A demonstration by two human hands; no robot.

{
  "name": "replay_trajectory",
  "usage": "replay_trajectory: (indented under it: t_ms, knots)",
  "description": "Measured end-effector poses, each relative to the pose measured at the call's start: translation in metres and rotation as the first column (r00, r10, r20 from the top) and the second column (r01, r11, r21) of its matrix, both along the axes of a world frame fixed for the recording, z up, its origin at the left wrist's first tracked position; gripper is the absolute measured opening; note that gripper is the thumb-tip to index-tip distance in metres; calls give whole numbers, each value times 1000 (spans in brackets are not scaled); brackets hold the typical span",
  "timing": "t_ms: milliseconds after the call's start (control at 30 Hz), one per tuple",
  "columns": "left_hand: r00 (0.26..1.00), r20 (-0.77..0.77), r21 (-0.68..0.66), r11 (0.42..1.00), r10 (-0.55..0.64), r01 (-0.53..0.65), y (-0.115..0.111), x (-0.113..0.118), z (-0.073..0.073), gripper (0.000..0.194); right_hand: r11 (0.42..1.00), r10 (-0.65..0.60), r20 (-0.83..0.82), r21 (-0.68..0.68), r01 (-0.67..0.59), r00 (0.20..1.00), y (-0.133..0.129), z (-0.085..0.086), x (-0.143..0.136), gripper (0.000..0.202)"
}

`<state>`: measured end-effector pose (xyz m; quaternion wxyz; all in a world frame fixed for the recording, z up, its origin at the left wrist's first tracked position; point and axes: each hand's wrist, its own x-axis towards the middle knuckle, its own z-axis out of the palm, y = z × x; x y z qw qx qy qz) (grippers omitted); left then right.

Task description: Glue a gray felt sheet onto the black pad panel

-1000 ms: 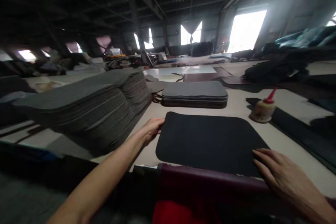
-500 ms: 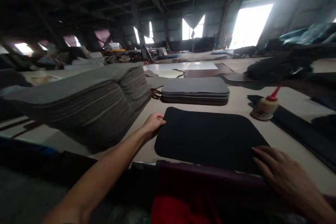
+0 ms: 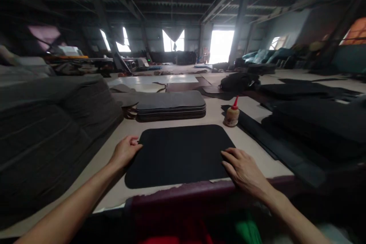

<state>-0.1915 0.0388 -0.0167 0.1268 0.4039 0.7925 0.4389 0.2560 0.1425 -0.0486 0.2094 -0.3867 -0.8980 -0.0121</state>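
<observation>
A black sheet with rounded corners [image 3: 180, 156] lies flat on the pale tabletop in front of me, close to its front edge. At its left edge my left hand [image 3: 126, 150] is closed, pinching the border between thumb and fingers. My right hand [image 3: 241, 166] is closed over the right edge, with bent fingertips pressed on the top face; its palm hides part of that border. Just behind the sheet sits a neat stack of grey rounded panels [image 3: 171, 101]. A glue bottle with a red nozzle [image 3: 231, 116] stands upright beyond my right hand.
Tall piles of dark grey material [image 3: 48, 141] rise at the left. Black folded pieces [image 3: 320, 122] are heaped at the right, with a long dark strip [image 3: 257, 133] beside the bottle. Maroon material [image 3: 183, 194] covers the table's front edge.
My view has swung to the right, so the table things appear further left. Both hands stay at the sheet's sides, and the sheet now looks squarer to me.
</observation>
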Motion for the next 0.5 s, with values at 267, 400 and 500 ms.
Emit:
replay_trajectory:
  t_ms: [267,400,500]
  knots:
    - [943,-331,-26,1000,-13,5,-9,24,15,50,984,55,-93,-162,-69,994,8,16,0,35]
    - [773,-547,-47,933,-322,356,-32,85,6,49,950,-92,-417,-309,-45,904,47,20,10,42]
    - [632,-604,-173,854,-486,490,-43,127,-12,53,931,-304,-536,-344,125,787,96,25,13,58]
